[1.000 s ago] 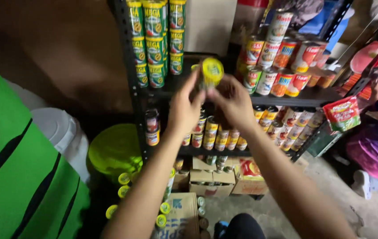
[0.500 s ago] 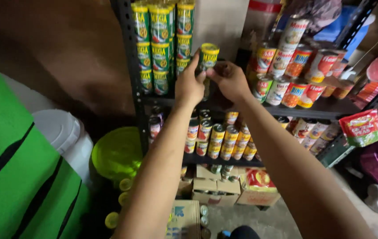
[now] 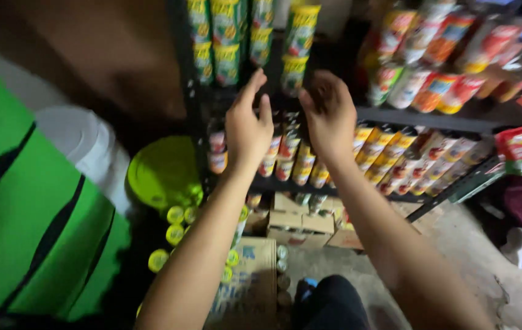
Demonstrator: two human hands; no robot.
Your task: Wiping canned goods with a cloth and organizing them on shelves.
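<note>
At upper centre, the yellow-lidded green can [image 3: 298,36] sits stacked on the shelf [image 3: 432,119]. Left hand [image 3: 248,125] and right hand [image 3: 328,113], both released, hover just below it. Stocking step; next needs another can.

Dark metal shelf rack [image 3: 432,119], centre to right of frame. Top shelf: green-yellow cans [image 3: 227,43] stacked in columns upper centre, red-orange cans [image 3: 438,61] lying tilted upper right. Lower shelf: row of small yellow-red cans [image 3: 389,153], packed side by side. Floor [image 3: 487,269] at bottom: cardboard boxes [image 3: 300,223] under the rack, loose yellow-lidded cans [image 3: 175,215] lower left.
</note>
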